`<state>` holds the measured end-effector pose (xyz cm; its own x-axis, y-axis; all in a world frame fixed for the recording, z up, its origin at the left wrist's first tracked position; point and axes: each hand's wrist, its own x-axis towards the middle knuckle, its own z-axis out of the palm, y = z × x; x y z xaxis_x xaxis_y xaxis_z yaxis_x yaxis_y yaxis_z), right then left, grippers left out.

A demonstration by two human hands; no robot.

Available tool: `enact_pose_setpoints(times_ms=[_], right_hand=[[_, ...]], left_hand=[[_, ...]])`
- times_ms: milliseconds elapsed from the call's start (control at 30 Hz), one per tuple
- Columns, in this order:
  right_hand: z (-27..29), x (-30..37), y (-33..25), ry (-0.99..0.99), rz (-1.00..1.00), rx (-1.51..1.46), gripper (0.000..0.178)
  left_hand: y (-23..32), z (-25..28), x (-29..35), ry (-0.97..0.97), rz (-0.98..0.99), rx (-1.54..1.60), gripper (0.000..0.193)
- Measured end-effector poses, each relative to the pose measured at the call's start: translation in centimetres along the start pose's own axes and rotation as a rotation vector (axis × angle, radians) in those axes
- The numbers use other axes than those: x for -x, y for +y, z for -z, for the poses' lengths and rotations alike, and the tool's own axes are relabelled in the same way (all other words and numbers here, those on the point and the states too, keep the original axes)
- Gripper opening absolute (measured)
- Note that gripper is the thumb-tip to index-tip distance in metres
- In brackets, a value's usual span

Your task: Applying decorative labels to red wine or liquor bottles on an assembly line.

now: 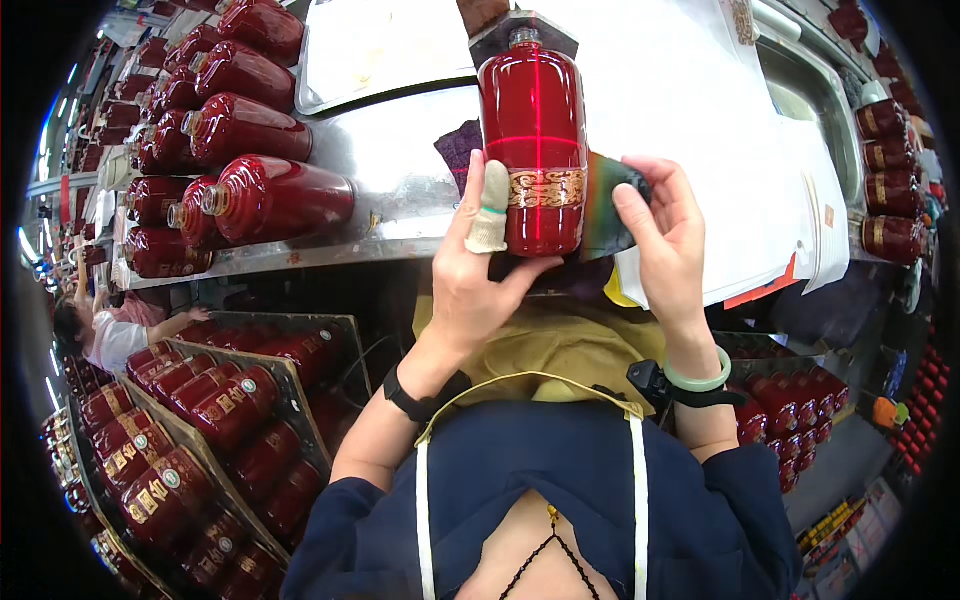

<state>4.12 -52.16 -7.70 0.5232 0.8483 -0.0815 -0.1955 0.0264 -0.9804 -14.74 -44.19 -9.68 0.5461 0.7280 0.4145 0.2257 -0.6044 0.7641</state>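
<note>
A glossy red bottle (533, 110) lies on the bench with its neck away from me, and bright red crossed light lines fall on it. Around its lower part runs a gold patterned band (547, 188). My left hand (478, 275) holds the bottle's left side and base; one finger wears a pale cloth finger cover (489, 210). In my right hand (668, 235) a dark, flat piece with a rainbow sheen (612, 205) is pinched between thumb and fingers, against the bottle's right side. What it is cannot be made out.
A metal block (490, 40) stands at the bottle's neck. Several red bottles (285, 200) are at the left of the bench, and crates of bottles (232, 405) stand below. White sheets (700, 130) cover the right. Another person (120, 340) is at the far left.
</note>
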Motion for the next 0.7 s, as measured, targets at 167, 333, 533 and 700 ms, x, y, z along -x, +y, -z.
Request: enact_pose_setpoints(times_ms=[167, 333, 533, 700], right_hand=[[-1.2, 0.5, -0.6, -0.031, 0.101, 0.093, 0.024], [-3.0, 0.2, -1.8, -0.008, 0.177, 0.343, 0.021], [-5.7, -0.1, -3.3, -0.024, 0.285, 0.572, 0.019], [-4.5, -0.8, -5.3, 0.127, 0.336, 0.465, 0.019]], left_hand=[[-1.4, -0.2, 0.4, 0.007, 0.074, -0.012, 0.090], [-0.6, 0.2, -0.4, 0.048, -0.034, -0.070, 0.081], [-0.2, 0.2, -0.4, 0.108, -0.117, -0.141, 0.083], [1.0, -0.3, -1.4, 0.103, -0.156, -0.344, 0.086]])
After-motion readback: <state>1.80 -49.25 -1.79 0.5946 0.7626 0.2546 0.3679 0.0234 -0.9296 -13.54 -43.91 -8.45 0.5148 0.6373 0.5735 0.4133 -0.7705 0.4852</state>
